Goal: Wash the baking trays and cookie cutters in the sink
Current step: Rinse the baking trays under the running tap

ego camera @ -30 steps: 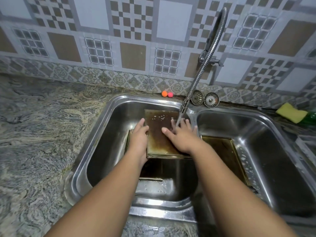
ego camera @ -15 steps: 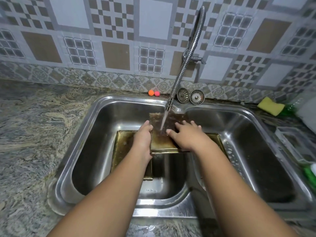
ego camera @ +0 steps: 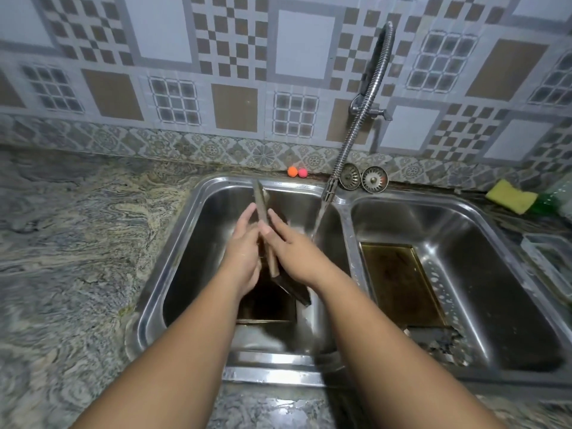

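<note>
A dark, stained baking tray point(ego camera: 262, 202) stands on its edge in the left basin point(ego camera: 198, 258), its thin rim facing me. My left hand point(ego camera: 243, 255) lies flat against its left face. On its right face rests my right hand point(ego camera: 292, 253), fingers spread and straight, thumb by the near rim. The tray's lower corner point(ego camera: 295, 291) shows below my right wrist. A second tray point(ego camera: 267, 309) lies on the left basin's floor, partly hidden by my arms. A third tray point(ego camera: 399, 283) lies flat in the right basin point(ego camera: 495, 274). No cookie cutters are visible.
Water runs from the flexible faucet point(ego camera: 365, 109) into the left basin, just right of my hands. Two strainers point(ego camera: 362, 178) and two small balls point(ego camera: 297, 171) sit on the back ledge. A yellow sponge point(ego camera: 510, 199) lies far right. Granite counter point(ego camera: 77, 243) spreads left.
The tray that lay flat under the water has been tipped up onto its edge and shifted left of the stream. Both hands moved from its top to its two faces.
</note>
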